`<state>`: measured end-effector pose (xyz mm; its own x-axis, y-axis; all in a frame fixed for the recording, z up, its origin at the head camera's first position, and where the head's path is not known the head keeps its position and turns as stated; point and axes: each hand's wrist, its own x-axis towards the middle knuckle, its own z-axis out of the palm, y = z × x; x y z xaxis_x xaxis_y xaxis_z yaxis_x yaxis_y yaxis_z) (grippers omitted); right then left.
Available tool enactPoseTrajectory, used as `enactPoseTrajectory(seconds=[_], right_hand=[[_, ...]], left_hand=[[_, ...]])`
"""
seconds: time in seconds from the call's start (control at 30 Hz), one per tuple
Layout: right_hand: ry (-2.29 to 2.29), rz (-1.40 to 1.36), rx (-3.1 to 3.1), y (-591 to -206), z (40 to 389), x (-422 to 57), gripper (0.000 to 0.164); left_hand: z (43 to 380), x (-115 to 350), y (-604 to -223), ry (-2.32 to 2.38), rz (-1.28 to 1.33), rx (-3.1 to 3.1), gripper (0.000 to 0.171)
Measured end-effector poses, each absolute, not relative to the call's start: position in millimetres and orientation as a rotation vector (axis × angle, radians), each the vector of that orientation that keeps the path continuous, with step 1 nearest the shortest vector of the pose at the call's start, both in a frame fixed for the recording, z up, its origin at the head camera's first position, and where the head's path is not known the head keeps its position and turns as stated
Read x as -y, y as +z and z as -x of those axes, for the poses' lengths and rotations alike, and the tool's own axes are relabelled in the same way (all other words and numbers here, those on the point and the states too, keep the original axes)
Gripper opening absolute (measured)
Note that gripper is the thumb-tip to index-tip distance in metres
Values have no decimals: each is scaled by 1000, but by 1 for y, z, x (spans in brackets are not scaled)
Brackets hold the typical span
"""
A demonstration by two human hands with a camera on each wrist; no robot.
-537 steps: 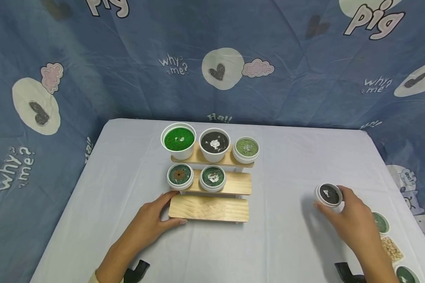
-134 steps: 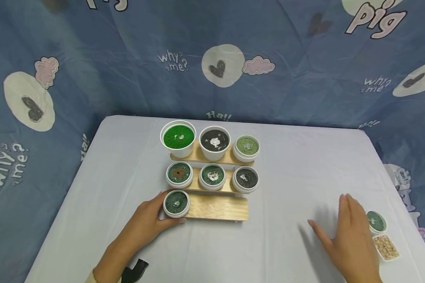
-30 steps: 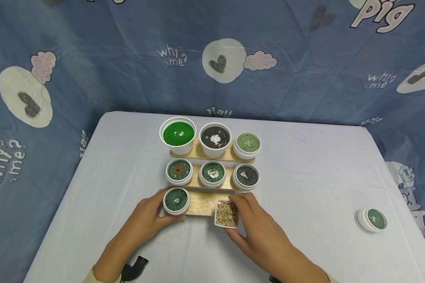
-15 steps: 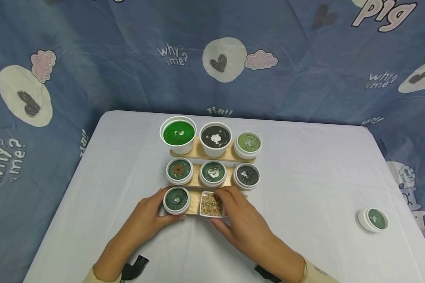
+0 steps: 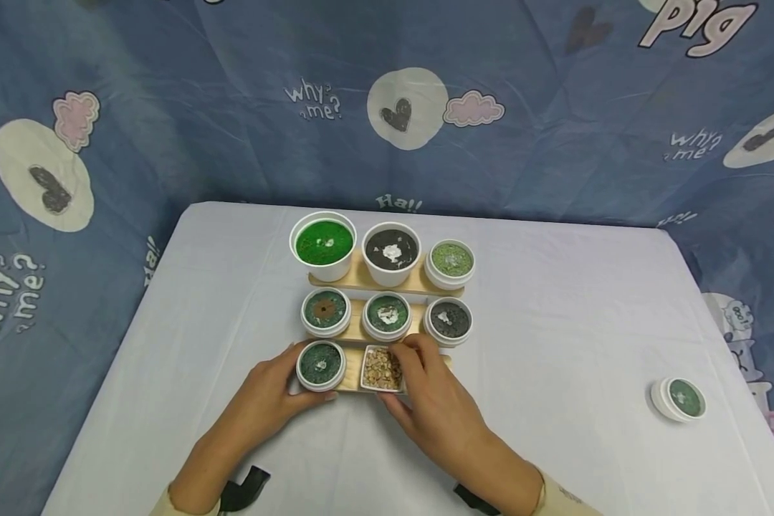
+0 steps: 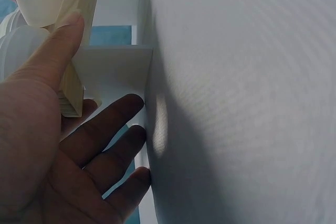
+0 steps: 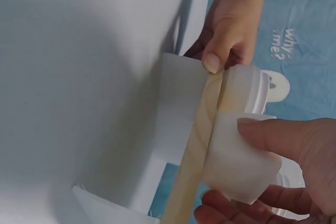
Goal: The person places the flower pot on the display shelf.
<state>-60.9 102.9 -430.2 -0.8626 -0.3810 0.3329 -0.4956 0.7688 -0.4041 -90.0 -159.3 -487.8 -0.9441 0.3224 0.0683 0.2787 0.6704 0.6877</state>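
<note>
My left hand grips the left end of a three-step wooden stand, its thumb on the lowest board's front edge. In the left wrist view the board sits between thumb and index finger, other fingers spread below. A round white pot with dark green filling stands at that end. Beside it, my right hand holds a small square white pot of tan grains by its right side, over the middle of the lowest board. The right wrist view shows this pot at the board's surface.
The top step holds pots with bright green, dark and light green fillings. Three round pots fill the middle step, a dark one at its right. Another green-filled pot stands on the white tablecloth at right.
The dark-filled pot and a dark green one have joined the middle and lowest steps. My right hand has brought the square pot from the right to the lowest board; my left hand has stayed.
</note>
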Motion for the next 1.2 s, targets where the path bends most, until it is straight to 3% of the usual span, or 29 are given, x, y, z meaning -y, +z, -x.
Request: enactPoseTrajectory(seconds=[0.37,0.67,1.07,1.2], right_hand=[[718,-689,2643,-431,52,-111,69],[634,-668,2709,-428,42,-129,69],[588,-653,2732,-434,29,-174,40],[557,-595,2737,-438,25,-196,43]], left_hand=[[89,159,-488,1144,-495,-2816,74],[89,159,-487,1131,-479,-2810,74],[89,159,-487,1139,-471,-2802,74],[89,158,-486,1137,-470,-2800,74]])
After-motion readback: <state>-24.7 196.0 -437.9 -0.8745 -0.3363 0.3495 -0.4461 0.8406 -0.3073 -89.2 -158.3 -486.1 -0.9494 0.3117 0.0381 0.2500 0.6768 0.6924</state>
